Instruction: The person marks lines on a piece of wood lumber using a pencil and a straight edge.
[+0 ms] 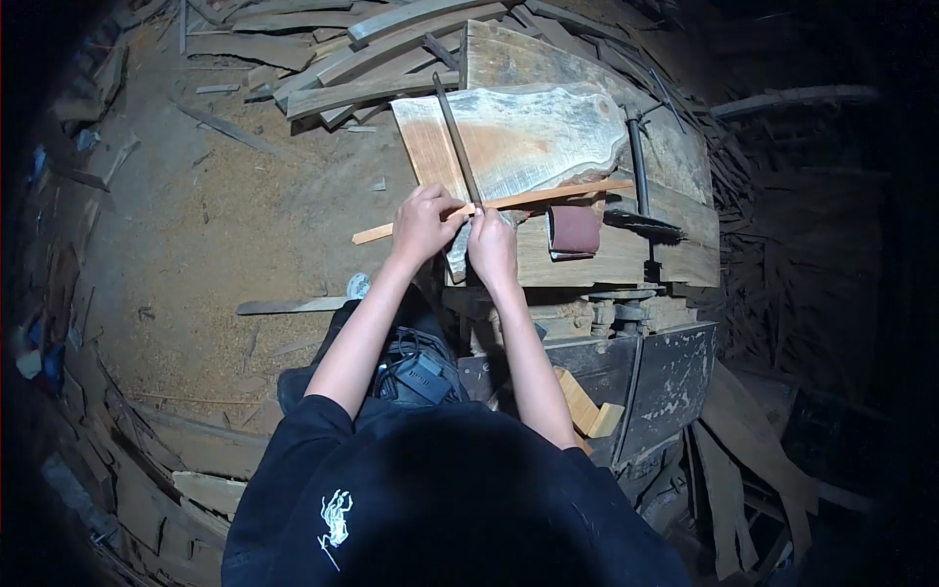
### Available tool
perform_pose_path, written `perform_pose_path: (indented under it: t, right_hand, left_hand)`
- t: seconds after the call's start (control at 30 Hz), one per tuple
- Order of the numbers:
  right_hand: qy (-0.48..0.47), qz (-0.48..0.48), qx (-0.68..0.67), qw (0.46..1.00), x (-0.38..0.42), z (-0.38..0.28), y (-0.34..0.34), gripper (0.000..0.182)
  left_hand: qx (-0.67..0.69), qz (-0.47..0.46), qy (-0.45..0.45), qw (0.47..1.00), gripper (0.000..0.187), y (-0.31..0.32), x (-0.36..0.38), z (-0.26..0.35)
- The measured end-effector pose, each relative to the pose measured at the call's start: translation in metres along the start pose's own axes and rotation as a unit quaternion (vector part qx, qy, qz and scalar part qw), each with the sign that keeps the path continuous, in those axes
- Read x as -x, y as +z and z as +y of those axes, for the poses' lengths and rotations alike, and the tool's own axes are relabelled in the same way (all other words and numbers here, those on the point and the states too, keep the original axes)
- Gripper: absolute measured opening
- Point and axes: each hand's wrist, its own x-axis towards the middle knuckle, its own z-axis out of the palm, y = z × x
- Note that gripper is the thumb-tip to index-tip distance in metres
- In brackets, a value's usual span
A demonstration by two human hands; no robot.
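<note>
No readable text, label or number anywhere; white emblem on black shirt (335, 519), not lettering

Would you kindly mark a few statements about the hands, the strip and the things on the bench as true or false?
1. Both hands grip the thin wooden strip. True: left hand, right hand.
2. A roll of sandpaper lies right of the hands. True.
3. The wooden slab lies on the floor. False: it rests on the workbench.
4. The long dark file lies under the slab. False: it lies across the slab's top.
</note>
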Motion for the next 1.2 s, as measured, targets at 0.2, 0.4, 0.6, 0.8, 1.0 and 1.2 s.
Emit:
perform_pose_path:
  t: [0.2,0.4,0.6,0.8,1.0,1.2]
  right_hand:
    - [0.006,-0.008,0.005,1.000,-0.001,0.000,0.001,0.028]
    - [0.007,-0.012,0.012,1.000,-0.001,-0.001,0.001,0.028]
    - [0.002,-0.011,0.041,0.999,0.000,-0.004,-0.001,0.028]
    - [0.036,-0.026,0.085,0.995,0.053,0.006,-0.020,0.025]
    - [0.094,-0.052,0.066,0.992,0.151,0.046,-0.044,0.022]
    - [0.115,-0.045,0.068,0.990,0.185,0.049,-0.052,0.020]
  left_hand:
    - [0.006,0.002,-0.002,1.000,0.015,0.000,0.000,-0.002]
    - [0.005,0.011,-0.009,1.000,0.014,0.003,0.002,-0.002]
    - [0.003,0.030,0.008,1.000,0.014,0.002,0.003,0.001]
    - [-0.034,0.048,0.007,0.998,0.014,0.005,0.005,0.003]
    - [-0.033,0.055,0.015,0.998,0.015,0.006,0.006,0.001]
    - [-0.012,0.039,0.006,0.999,0.016,0.005,0.003,0.003]
